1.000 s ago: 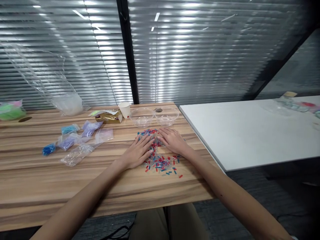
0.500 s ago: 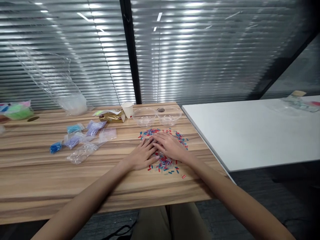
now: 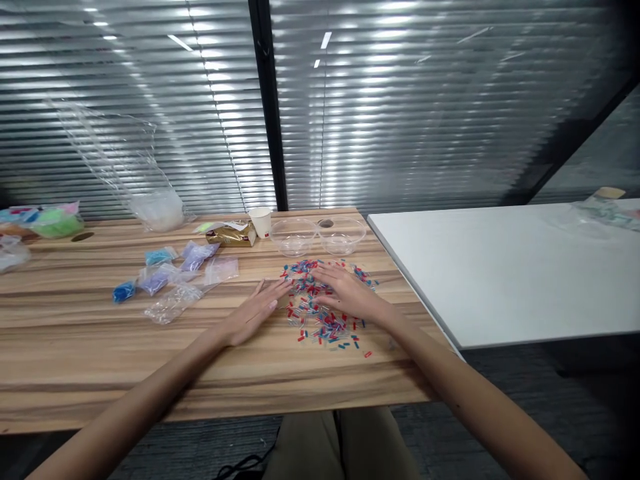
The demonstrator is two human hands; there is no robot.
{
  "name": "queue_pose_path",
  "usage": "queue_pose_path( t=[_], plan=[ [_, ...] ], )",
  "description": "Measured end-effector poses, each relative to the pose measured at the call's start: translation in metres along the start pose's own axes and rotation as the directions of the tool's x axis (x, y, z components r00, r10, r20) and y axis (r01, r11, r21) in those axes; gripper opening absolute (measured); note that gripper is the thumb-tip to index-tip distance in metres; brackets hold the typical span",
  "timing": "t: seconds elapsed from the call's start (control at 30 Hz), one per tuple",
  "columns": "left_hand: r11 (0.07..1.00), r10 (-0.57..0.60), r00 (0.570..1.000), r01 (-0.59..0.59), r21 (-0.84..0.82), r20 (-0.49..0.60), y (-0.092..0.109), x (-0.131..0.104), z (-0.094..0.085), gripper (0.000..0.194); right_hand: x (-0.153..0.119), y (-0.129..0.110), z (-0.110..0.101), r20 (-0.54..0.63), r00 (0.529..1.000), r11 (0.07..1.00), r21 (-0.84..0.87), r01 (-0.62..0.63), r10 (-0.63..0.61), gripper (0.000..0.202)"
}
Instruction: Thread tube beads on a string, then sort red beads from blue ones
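Note:
A loose spread of small red, blue and clear tube-like pieces (image 3: 327, 327) lies on the wooden table (image 3: 240, 380). Over its upper right part rests my right hand (image 3: 347, 291), palm down with fingers stretched to the left. My left hand (image 3: 257, 311) is at the left border of the spread, tilted on its edge, fingers extended and fingertips near the pieces. Neither hand grips anything. Just behind the spread stand two clear round bowls, the left bowl (image 3: 294, 238) and the right bowl (image 3: 342, 237), side by side.
A white paper cup (image 3: 261, 222) and a gold packet (image 3: 231, 234) stand at the back. Several small bags with blue and purple contents (image 3: 156, 279) lie to the left. Further left are a clear plastic bag (image 3: 159, 208) and a green bundle (image 3: 57, 222). A white table (image 3: 500, 280) adjoins at right.
My left hand has moved left, away from my right hand, uncovering pieces in the middle. My right hand stays over the spread. The view has shifted slightly.

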State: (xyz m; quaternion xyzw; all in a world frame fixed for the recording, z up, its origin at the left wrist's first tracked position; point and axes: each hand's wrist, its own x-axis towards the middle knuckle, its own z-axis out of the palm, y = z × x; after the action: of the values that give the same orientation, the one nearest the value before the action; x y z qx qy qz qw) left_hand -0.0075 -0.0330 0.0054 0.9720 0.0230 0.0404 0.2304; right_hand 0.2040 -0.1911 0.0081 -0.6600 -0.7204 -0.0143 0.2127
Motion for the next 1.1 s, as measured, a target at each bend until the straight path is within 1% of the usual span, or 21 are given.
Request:
queue_pose_path(
  t=[0.13,0.23,0.3,0.43,0.57,0.63,0.73,0.83,0.9,1.0,1.1],
  plan=[
    [0.996,0.063,0.995,-0.068,0.052,0.083,0.0,-0.005,-0.008,0.046,-0.001,-0.007,0.007,0.089,0.995,0.999,-0.006,0.043,-0.042,0.064],
    [0.992,0.087,0.987,-0.099,0.079,0.137,0.002,-0.005,-0.01,0.046,-0.001,-0.01,0.013,0.134,0.991,0.999,-0.012,0.031,-0.03,0.063],
    [0.988,0.098,0.982,-0.115,0.099,0.162,0.001,-0.005,-0.009,0.047,-0.001,-0.009,0.015,0.141,0.99,1.0,-0.018,0.023,-0.02,0.061],
    [0.976,0.129,0.979,-0.154,0.152,0.161,-0.005,-0.009,-0.002,0.048,-0.001,-0.002,0.018,0.095,0.995,0.999,-0.043,-0.007,0.011,0.053],
    [0.972,0.126,0.982,-0.151,0.179,0.143,-0.008,-0.01,0.002,0.049,0.0,0.001,0.02,0.043,0.998,0.996,-0.085,-0.032,0.036,0.047],
    [0.973,0.117,0.984,-0.141,0.182,0.136,-0.008,-0.01,0.001,0.049,0.001,0.0,0.02,-0.005,1.0,0.996,-0.091,-0.026,0.026,0.045],
    [0.976,0.107,0.985,-0.129,0.174,0.133,-0.009,-0.009,-0.003,0.051,0.002,-0.005,0.021,-0.079,0.997,0.998,-0.064,0.017,-0.022,0.043],
    [0.978,0.085,0.99,-0.104,0.179,0.109,-0.013,-0.009,-0.006,0.054,0.002,-0.011,0.021,-0.103,0.991,0.996,-0.04,0.078,-0.081,0.041],
    [0.979,0.052,0.996,-0.066,0.194,0.075,-0.02,-0.009,-0.007,0.057,0.002,-0.012,0.021,-0.112,0.989,0.995,-0.03,0.097,-0.1,0.039],
    [0.975,-0.037,0.999,0.042,0.217,-0.024,-0.035,-0.012,-0.005,0.062,0.002,-0.011,0.021,-0.134,0.985,0.994,-0.016,0.105,-0.107,0.038],
    [0.968,-0.117,0.985,0.141,0.208,-0.125,-0.047,-0.014,-0.004,0.067,0.002,-0.009,0.023,-0.149,0.984,0.995,-0.002,0.104,-0.103,0.038]
  ],
)
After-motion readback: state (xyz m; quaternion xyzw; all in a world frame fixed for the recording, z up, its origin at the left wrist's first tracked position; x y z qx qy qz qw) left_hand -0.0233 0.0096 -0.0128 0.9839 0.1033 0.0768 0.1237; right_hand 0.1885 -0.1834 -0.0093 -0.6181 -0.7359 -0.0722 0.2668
